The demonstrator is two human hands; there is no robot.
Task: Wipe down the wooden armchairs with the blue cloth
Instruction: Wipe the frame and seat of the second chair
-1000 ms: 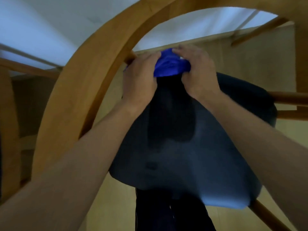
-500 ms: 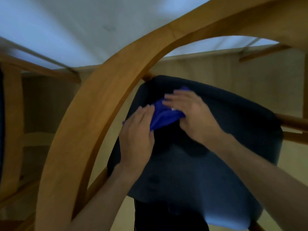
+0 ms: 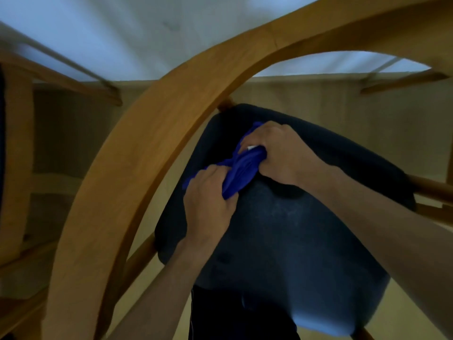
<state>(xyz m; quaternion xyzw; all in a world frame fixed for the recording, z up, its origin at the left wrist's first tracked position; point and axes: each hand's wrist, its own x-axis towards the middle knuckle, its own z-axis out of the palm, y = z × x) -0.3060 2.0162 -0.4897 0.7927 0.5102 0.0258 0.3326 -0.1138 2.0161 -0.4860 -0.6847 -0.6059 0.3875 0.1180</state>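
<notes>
A wooden armchair's curved top rail (image 3: 152,143) arches from lower left to upper right, close to the camera. Below it lies the chair's dark blue seat cushion (image 3: 306,229). A bunched blue cloth (image 3: 242,170) sits over the cushion between both hands. My left hand (image 3: 208,204) grips the cloth's lower end with curled fingers. My right hand (image 3: 279,153) grips its upper end, and something small and white shows under the fingers.
A second wooden chair frame (image 3: 17,148) stands at the far left. Wooden side rails (image 3: 431,190) of the armchair project at the right edge. A white wall (image 3: 122,33) rises behind, with light flooring (image 3: 318,104) below it.
Both hands came down from the back edge of the seat onto the cushion. The cloth went from a tight ball between the fingertips to a longer twisted bundle held at both ends.
</notes>
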